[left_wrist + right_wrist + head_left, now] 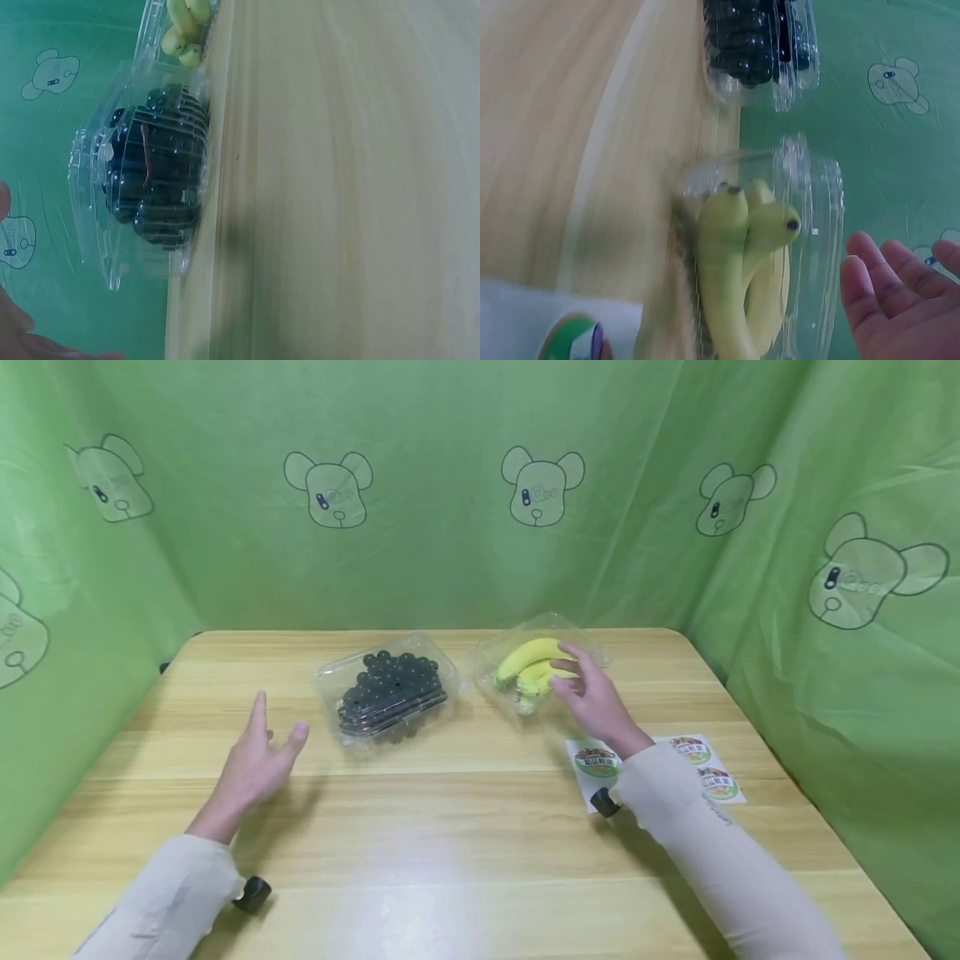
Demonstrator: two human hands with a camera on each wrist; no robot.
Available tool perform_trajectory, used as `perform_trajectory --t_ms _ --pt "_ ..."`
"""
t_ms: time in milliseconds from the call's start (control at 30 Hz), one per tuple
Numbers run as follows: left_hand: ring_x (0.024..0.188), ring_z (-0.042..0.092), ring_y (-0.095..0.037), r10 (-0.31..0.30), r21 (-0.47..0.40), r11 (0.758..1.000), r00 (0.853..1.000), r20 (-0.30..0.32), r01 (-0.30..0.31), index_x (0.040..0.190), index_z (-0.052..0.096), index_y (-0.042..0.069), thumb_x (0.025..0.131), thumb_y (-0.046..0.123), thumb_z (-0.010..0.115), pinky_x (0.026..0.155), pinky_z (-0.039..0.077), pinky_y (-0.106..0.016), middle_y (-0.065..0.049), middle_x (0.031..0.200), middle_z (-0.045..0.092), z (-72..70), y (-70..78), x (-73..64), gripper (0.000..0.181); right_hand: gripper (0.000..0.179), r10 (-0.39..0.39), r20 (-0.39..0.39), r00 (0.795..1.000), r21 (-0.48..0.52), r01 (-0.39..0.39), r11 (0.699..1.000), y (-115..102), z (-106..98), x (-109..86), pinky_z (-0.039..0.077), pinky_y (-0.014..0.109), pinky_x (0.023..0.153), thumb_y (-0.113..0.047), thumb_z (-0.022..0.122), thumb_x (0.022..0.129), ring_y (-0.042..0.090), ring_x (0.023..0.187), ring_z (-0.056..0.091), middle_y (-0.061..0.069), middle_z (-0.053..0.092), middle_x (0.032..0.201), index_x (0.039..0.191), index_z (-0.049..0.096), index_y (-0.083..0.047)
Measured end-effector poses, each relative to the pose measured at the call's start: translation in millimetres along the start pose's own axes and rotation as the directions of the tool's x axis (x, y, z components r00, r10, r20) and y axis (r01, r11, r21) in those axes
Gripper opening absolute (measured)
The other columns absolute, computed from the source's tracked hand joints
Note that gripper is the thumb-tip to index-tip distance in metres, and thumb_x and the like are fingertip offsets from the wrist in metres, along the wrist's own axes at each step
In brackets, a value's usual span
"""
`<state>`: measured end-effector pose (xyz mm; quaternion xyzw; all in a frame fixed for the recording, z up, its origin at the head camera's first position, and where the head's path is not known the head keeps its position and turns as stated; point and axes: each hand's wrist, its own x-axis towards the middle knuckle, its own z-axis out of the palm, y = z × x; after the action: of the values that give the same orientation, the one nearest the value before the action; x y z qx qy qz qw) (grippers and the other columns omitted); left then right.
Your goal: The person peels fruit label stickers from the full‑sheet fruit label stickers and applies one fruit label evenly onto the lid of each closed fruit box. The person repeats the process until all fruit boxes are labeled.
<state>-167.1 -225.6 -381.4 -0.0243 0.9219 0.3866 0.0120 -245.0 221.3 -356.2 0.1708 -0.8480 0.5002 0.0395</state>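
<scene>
A clear plastic clamshell box (pixel 327 685) holds a bunch of dark grapes (pixel 390 681) in the middle of the table's far half. To its right, a second clear clamshell (pixel 498 635) contains yellow bananas (pixel 528 656). My right hand (pixel 596 693), fingers spread and slightly bent, hovers at the banana box's right side and overlaps it in the head view; the right wrist view shows its fingers (pixel 889 277) apart from the plastic. Over the table left of the grape box, my left hand (pixel 255 768) is held with fingers extended and thumb out, holding nothing.
Sheets of round fruit stickers (pixel 596 762) lie on the wooden table (pixel 420 843), partly under my right forearm. A green curtain (pixel 435 568) printed with bear heads encloses the back and both sides. A dark wrist device (pixel 252 895) is strapped at my left cuff.
</scene>
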Motion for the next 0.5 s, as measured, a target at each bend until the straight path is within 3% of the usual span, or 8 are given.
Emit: perform_trajectory --t_ms 400,500 --pt "0.136 0.021 -0.053 -0.093 -0.148 0.983 0.990 0.103 0.107 0.150 -0.026 0.019 0.091 0.074 0.025 0.104 0.010 -0.074 -0.026 0.157 -0.002 2.9 11.0 -1.7 0.095 0.061 0.021 0.041 0.999 0.003 -0.021 1.000 -12.8 24.1 23.9 0.045 0.053 0.098 -0.031 0.054 0.100 0.042 0.117 0.054 0.022 0.046 0.142 0.151 0.027 -0.010" --pt "0.130 0.032 -0.054 -0.099 -0.189 0.975 0.988 0.115 0.120 0.150 -0.025 0.020 0.089 0.075 0.026 0.104 0.011 -0.075 -0.025 0.158 -0.001 4.7 11.3 -1.5 0.096 0.060 0.026 0.061 0.998 0.036 -0.028 0.999 -16.3 30.4 26.9 0.045 0.051 0.098 -0.029 0.054 0.100 0.041 0.115 0.055 0.022 0.045 0.142 0.151 0.027 -0.011"
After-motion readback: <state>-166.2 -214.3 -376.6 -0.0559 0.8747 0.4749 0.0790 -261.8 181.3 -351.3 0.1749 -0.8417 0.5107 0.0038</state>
